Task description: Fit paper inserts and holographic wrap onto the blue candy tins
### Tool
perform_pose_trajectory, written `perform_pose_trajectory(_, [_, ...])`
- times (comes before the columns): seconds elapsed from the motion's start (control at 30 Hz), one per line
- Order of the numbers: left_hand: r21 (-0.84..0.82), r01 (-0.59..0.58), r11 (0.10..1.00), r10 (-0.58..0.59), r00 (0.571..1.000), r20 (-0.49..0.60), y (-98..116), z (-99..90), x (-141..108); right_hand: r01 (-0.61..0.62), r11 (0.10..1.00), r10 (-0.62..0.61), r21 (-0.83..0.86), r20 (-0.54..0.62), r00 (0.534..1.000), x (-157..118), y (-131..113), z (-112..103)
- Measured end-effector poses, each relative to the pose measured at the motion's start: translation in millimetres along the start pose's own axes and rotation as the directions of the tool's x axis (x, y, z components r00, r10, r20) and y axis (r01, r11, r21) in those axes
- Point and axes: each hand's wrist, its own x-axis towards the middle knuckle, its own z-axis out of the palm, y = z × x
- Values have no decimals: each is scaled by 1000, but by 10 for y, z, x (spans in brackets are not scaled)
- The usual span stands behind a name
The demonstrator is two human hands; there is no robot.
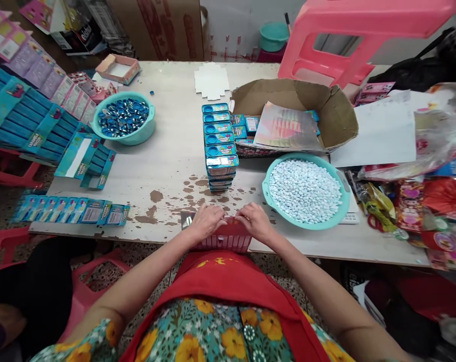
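My left hand [208,219] and my right hand [255,221] are at the table's front edge, fingers bent inward and pinched. Both grip the upper edge of a red ribbed box [224,240] that leans against my apron; its lower part is hidden. Straight ahead stands a row of small blue tins [220,137] with round marks on their lids. Right of my right hand sits a turquoise basin of white candies [305,191].
Another turquoise basin [151,120] holds blue and silver caps. A cut-down cardboard box [335,118] contains blue packs and a shiny sheet. Blue display boxes [95,211] line the left edge. A pink stool [288,55] rises at the back; bagged goods [445,196] crowd the right.
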Motion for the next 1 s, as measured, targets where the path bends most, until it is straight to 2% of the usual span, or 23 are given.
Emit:
perform_pose_trajectory(0.13, [46,-48,998,47,999,27,-77,53,-71,-51,999,51,1,34,998,3,-96,-2])
perform_pose_trajectory(0.23, [-31,-27,999,27,1000,15,-220,65,-123,-94,996,94,-9,15,995,-2,-209,98])
perform_pose_trajectory(0.33, [-122,-23,992,24,1000,6,-334,80,-175,-56,998,55,-38,-22,998,8,-343,266])
perform_pose_trajectory(0.43, [-138,-48,989,42,998,-52,-381,116,-242,-60,994,56,-94,-50,997,21,-450,425])
perform_pose_trajectory(0.53, [-65,-55,996,47,992,-113,-394,169,-304,-99,988,89,-117,-86,992,13,-497,500])
perform_pose_trajectory(0.67, [-34,-15,999,13,999,-47,-420,223,-316,-110,985,102,-129,-66,993,-7,-483,466])
perform_pose_trajectory(0.87, [-191,23,981,-5,995,99,-458,134,-180,-109,985,100,-135,-72,992,52,-439,360])
perform_pose_trajectory(1.0, [-264,74,962,-54,995,80,-507,62,-111,-62,995,58,-72,-58,997,132,-341,351])
